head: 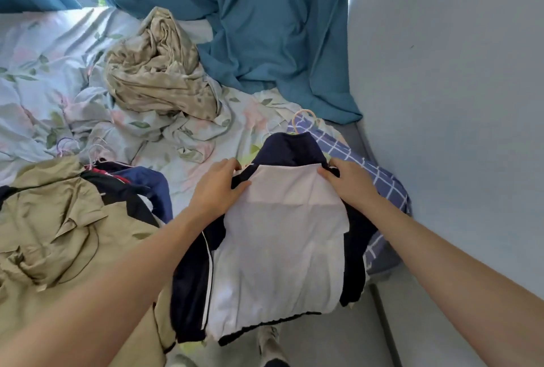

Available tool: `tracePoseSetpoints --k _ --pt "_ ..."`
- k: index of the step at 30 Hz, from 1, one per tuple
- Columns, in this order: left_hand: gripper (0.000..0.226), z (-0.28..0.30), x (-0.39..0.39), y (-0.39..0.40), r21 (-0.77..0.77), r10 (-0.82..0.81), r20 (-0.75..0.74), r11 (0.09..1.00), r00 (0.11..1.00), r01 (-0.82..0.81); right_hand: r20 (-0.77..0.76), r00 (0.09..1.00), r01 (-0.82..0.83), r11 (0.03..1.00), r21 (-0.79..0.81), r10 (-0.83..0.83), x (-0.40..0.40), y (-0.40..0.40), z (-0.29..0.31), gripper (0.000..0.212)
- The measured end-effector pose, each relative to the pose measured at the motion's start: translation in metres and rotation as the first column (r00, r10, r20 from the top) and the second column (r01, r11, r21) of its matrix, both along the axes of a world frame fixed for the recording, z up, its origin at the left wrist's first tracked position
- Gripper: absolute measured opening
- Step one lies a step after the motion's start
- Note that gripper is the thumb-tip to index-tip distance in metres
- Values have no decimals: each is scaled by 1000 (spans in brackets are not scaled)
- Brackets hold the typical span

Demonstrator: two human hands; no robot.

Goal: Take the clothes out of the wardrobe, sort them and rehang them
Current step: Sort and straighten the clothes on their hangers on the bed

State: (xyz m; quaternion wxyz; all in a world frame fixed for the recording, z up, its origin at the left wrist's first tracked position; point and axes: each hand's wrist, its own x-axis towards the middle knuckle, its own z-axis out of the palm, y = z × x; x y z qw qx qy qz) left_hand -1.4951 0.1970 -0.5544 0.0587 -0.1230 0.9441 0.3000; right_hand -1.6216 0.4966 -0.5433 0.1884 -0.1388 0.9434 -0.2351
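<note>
Holding the navy-and-white jacket [276, 237] by its two shoulders, the person seems to be squaring it up before it is sorted or put back on a hanger. The left hand [219, 187] pinches the left shoulder seam, thumb on the white panel, and the right hand [348, 182] grips the right shoulder just under the collar. To do this well, both shoulders are best kept level and the collar centred, so the body hangs straight and a hanger could slip in evenly. The jacket hangs over the edge of the bed [206, 143], its back outward: a white centre panel, dark navy sleeves and collar, thin white piping, a dark ribbed hem. It partly covers a blue checked garment [379, 178] lying on a pale hanger [303, 116]. A khaki coat [56, 219] lies well to the left.
</note>
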Motion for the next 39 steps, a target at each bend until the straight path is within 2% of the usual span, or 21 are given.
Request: tracePoseSetpoints --k 4,7,10,15,21,27,34,39 --pt "39 -84 -49 -12 -119 -51 26 991 998 54 -9 1000 -2 1000 -7 2 -63 -18 -85 27" --pt "48 -126 -64 -20 -201 -40 56 978 998 50 -89 996 -25 999 45 29 -90 -28 -128 22" --pt "55 -140 -61 -26 -218 -30 58 975 998 42 -122 990 -56 995 86 67 -91 -41 -144 37" --pt "58 -141 -27 -54 -222 -4 87 975 996 23 -79 980 -180 982 49 183 -56 -79 -140 45" --pt "62 -142 48 -122 -221 131 72 969 989 -112 -20 960 -280 960 23 280 13 -163 -139 50" --pt "68 -174 171 -223 -245 267 108 941 958 -234 1 872 -489 872 24 489 92 -279 -173 56" --pt "68 -186 315 -366 -326 380 129 889 916 -323 56 851 -522 852 -28 523 190 -430 -205 65" --pt "70 -184 337 -466 -337 439 153 865 886 -371 59 848 -526 850 -38 527 213 -528 -206 72"
